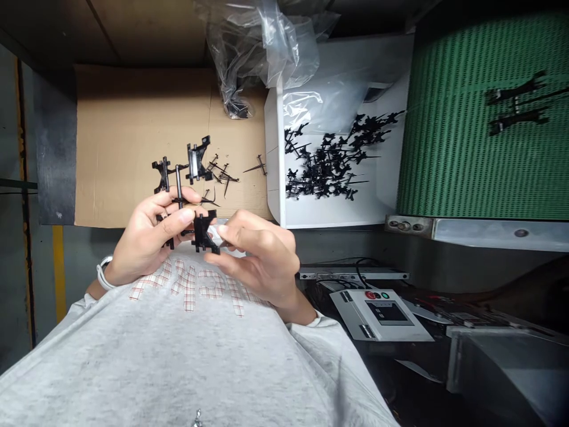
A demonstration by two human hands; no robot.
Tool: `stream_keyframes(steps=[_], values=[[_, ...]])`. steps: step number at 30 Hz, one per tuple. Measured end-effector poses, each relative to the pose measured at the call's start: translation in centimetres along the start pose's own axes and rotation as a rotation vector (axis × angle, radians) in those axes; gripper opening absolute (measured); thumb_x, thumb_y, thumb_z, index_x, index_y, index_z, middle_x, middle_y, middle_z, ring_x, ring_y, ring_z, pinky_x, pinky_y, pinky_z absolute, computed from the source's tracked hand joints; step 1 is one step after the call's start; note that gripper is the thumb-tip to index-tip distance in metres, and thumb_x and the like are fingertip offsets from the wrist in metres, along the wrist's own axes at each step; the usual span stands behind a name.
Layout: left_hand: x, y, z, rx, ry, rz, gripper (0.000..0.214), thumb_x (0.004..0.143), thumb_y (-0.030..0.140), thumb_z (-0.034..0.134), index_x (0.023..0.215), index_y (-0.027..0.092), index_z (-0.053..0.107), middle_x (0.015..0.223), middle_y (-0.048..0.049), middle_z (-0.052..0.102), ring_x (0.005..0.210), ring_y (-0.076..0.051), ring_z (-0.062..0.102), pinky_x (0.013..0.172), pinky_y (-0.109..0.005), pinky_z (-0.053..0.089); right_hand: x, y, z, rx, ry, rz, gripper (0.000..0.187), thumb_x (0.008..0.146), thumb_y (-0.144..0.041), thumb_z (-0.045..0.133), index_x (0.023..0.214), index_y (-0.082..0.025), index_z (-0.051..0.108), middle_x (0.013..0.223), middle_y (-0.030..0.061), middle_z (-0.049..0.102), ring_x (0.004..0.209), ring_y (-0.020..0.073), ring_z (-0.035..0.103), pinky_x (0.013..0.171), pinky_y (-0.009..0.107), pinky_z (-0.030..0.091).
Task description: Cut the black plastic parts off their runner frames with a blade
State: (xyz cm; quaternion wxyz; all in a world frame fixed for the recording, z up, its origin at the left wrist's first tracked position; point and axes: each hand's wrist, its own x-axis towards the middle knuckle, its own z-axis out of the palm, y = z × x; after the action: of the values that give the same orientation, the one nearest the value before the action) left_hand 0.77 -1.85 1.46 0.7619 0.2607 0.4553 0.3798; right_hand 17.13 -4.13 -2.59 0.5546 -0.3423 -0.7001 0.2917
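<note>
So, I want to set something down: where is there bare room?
The widest bare patch is the cardboard's left, between the dark slab and the held black frame. The green mesh between the white tray and the black part is bare too. Crowded: the cardboard's right, with thin black scraps, and the tray's middle, heaped with black pieces.

Worktop (53, 136) at left, cardboard (133, 130) on it. Moulding (179, 187) at the cardboard's near edge: left fingers (175, 225) round its stem, right fingers (253, 237) at its near right corner. Sprues (227, 176) on the cardboard, right of the moulding; a lone sprue (261, 165) farther right, just beside the tray (274, 166). Tray: right of cardboard; heaped parts (329, 166) inside, film (320, 110) behind them. Bag (275, 47) above the tray's far left corner. Belt (444, 148) right of tray, one piece (518, 121) on its right half. Control box (382, 314) before the tray.
</note>
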Motion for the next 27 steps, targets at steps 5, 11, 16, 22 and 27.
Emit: stream_keyframes(steps=[5, 11, 16, 22, 27], values=[[-0.1, 0.1, 0.0, 0.044, 0.031, -0.018, 0.036, 0.076, 0.047, 0.078, 0.094, 0.020, 0.065, 0.072, -0.0004, 0.074, 0.064, -0.017, 0.073, 0.053, -0.021, 0.056, -0.1, 0.3, 0.0, 0.023, 0.031, 0.016, 0.014, 0.093, -0.025, 0.064, 0.104, -0.023, 0.056, 0.068, -0.0056, 0.050, 0.054, 0.0080, 0.044, 0.044, 0.021, 0.037], [0.0, -0.4, -0.5, 0.087, 0.009, 0.109, 0.027, 0.086, 0.043, 0.069, 0.099, 0.020, 0.066, 0.077, -0.0005, 0.075, 0.054, -0.012, 0.068, 0.057, -0.024, 0.056, -0.3, 0.7, -0.1, 0.283, 0.112, 0.185, 0.020, 0.087, -0.031, 0.071, 0.098, -0.024, 0.055, 0.065, -0.0085, 0.046, 0.050, 0.0055, 0.042, 0.044, 0.018, 0.034], [0.3, -1.5, -0.9, 0.250, 0.054, 0.223, 0.038, 0.091, 0.054, 0.058, 0.100, 0.019, 0.068, 0.076, -0.0023, 0.073, 0.055, -0.014, 0.067, 0.057, -0.026, 0.055, 0.5, 1.0, -0.1, 0.547, 0.032, 0.587, 0.038, 0.081, -0.046, 0.074, 0.101, -0.023, 0.051, 0.062, -0.0112, 0.045, 0.045, 0.0047, 0.039, 0.041, 0.016, 0.034], [1.5, -2.5, -0.6, 0.203, 0.154, 0.211, 0.043, 0.086, 0.060, 0.062, 0.087, 0.017, 0.067, 0.052, 0.0033, 0.061, 0.034, -0.009, 0.052, 0.033, -0.020, 0.036, 0.9, 1.1, 1.3, 0.517, 0.001, 0.704, 0.029, 0.087, -0.043, 0.068, 0.077, -0.020, 0.055, 0.060, -0.0074, 0.050, 0.048, 0.0048, 0.045, 0.044, 0.016, 0.038], [2.2, -2.9, -0.1, 0.044, 0.078, 0.094, 0.054, 0.077, 0.071, 0.063, 0.077, 0.018, 0.055, 0.042, 0.0054, 0.056, 0.026, -0.007, 0.044, 0.024, -0.017, 0.028, 0.7, 1.5, 2.0, 0.774, -0.070, 0.909, 0.038, 0.085, -0.056, 0.065, 0.076, -0.022, 0.050, 0.056, -0.0078, 0.049, 0.038, 0.0035, 0.034, 0.034, 0.016, 0.024]])
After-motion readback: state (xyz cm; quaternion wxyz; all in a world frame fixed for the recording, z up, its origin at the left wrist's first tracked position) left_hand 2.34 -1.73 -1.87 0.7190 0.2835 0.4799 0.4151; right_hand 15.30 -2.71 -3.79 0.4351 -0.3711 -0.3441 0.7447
